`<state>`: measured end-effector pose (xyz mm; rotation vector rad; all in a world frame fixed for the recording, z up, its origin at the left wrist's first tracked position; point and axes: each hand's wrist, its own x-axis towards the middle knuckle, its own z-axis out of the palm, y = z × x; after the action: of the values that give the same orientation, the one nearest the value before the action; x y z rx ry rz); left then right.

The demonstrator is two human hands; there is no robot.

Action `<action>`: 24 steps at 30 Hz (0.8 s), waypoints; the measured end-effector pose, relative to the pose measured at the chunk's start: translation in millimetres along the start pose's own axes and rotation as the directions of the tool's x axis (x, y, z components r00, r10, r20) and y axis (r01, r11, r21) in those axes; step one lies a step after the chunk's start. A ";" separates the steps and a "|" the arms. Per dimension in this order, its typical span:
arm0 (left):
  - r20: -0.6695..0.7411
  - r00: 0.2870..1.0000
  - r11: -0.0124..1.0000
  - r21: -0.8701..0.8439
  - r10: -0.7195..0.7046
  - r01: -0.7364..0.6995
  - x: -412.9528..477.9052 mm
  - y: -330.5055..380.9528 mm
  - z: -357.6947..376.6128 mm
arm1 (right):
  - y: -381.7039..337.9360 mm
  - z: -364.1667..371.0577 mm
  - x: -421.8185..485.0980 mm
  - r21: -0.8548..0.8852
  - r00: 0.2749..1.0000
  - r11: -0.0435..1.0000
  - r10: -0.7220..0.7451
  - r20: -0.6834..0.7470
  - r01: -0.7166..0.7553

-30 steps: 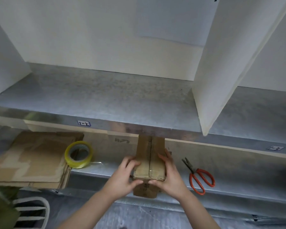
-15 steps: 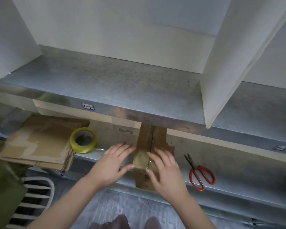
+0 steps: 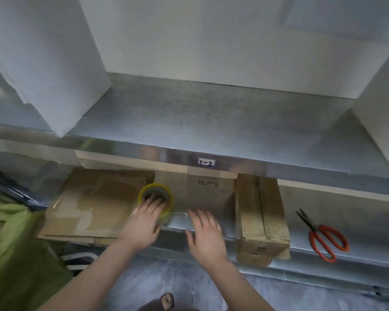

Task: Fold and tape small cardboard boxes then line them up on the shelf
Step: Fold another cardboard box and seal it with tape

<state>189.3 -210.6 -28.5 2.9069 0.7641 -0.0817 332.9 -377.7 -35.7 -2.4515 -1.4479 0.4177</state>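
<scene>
Box [image 3: 262, 217] on lower shelf [image 3: 368, 225], near end hanging past the front lip, top seam apparently untaped. Could tip off if knocked by right hand [image 3: 206, 236], spread open, holding nothing, just left of it. Left hand [image 3: 144, 223] on tape [image 3: 142, 195], fingers [image 3: 155, 204] over the roll's rim; blurred, can't tell if gripped. Could fumble the roll or snag its loose end on flat cardboard [image 3: 94, 203] alongside. Scissors [image 3: 323, 236] further right, apart.
</scene>
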 end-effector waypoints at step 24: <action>0.079 0.978 0.970 -0.168 0.193 -0.178 22.3 -48.3 -14.2 | -16.8 21.4 52.9 0.261 0.939 0.909 0.344 -0.027 -0.325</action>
<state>185.1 -156.1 -22.0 2.7826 0.4574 -0.1320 335.8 -321.6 -55.3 -2.4724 -0.8784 0.5400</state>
